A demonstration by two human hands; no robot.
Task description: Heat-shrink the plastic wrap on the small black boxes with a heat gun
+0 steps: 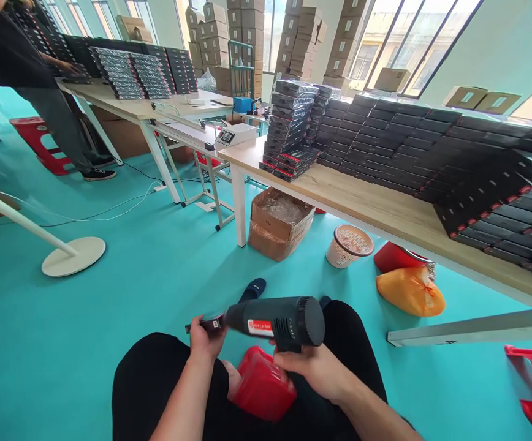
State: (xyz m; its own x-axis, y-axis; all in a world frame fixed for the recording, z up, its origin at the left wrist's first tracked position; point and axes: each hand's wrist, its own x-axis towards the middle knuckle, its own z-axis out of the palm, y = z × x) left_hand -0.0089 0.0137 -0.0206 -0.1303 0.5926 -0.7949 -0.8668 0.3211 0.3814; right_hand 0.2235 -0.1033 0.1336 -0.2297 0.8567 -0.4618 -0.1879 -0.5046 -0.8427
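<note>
My right hand [309,370] is wrapped round the grip of a dark heat gun [270,321] with a red and white label. The gun's nozzle points left, close to a small black box [211,324]. Around that box, above my left thigh, the fingers of my left hand [204,343] are closed. Whether the nozzle touches the box, I cannot tell. Below the gun, between my legs, is a red plastic stool [263,386], partly covered by my right hand.
A long table [339,190] at right carries stacked black boxes [385,141]. Beneath it stand a carton [277,226], a waste basket [346,245] and an orange bag [408,293]. A white stand base [75,256] is at left. Another person [49,92] stands by the far table.
</note>
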